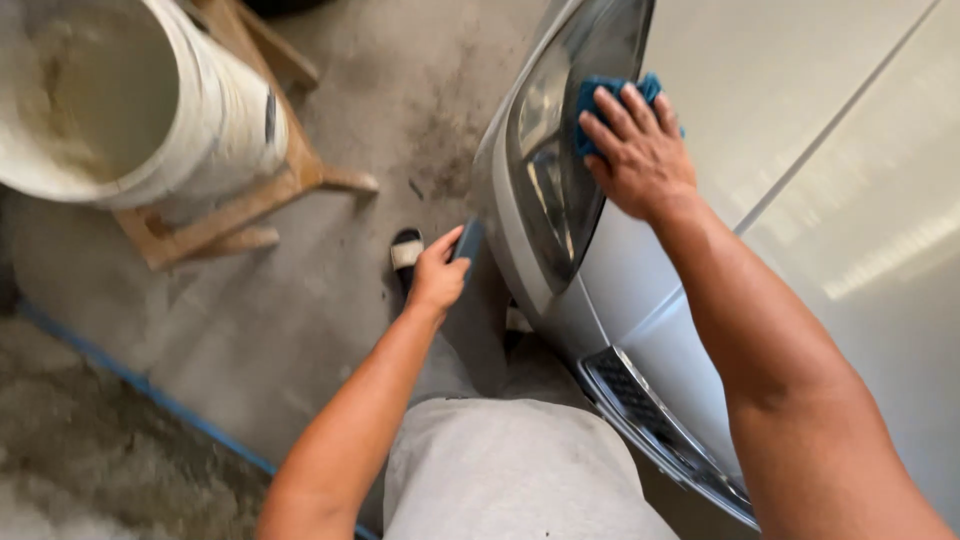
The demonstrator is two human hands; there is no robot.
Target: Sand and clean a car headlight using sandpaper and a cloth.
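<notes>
My right hand (640,150) lies flat with fingers spread on a blue cloth (598,100), pressing it against the dark headlight (548,190) of the silver car (640,290). To do this well I judge the palm should stay flat, the pressure even, the cloth kept bunched under my fingers so no bare skin drags on the lens. My left hand (438,272) hangs low beside the bumper, curled around a small dark flat thing (468,240); what it is I cannot make out. A white bucket (215,110) sits on a wooden stool (270,195), cut off at the frame edge. Most of the cloth is hidden under my hand, and one sandal (406,252) shows on the concrete floor (300,300)
</notes>
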